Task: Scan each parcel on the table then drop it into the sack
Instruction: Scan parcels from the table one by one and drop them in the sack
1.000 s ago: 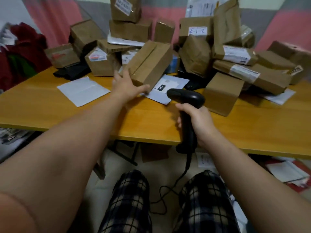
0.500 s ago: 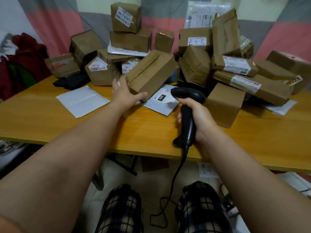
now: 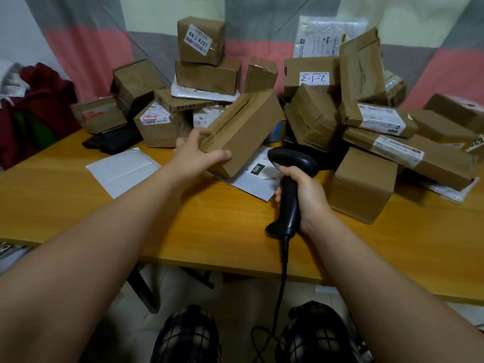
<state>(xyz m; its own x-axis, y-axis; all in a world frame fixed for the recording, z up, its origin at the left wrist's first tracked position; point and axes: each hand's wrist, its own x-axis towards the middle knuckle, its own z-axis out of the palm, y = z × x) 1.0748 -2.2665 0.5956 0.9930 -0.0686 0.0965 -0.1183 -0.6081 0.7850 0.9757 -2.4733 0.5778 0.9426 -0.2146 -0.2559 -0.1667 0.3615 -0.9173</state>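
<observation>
Left hand (image 3: 195, 159): your fingers grip the brown parcel (image 3: 243, 129), tilted over the desk (image 3: 183, 221).
Right hand (image 3: 305, 195): you clutch the black scanner (image 3: 290, 179), just beside the parcel.

1. The wooden bench (image 3: 104, 218) is showing an orange-yellow top running right across the shot.
2. A flat white mailer (image 3: 123, 170) is lying on its own toward the left.
3. A black soft pack (image 3: 112, 140) is lying just behind it.
4. A white envelope (image 3: 251, 183) with a black "090" tag is lying near the middle.
5. A plain brown box (image 3: 362, 184) is standing front right.
6. A heap of brown parcels (image 3: 311, 119) is piling up along the back.
</observation>
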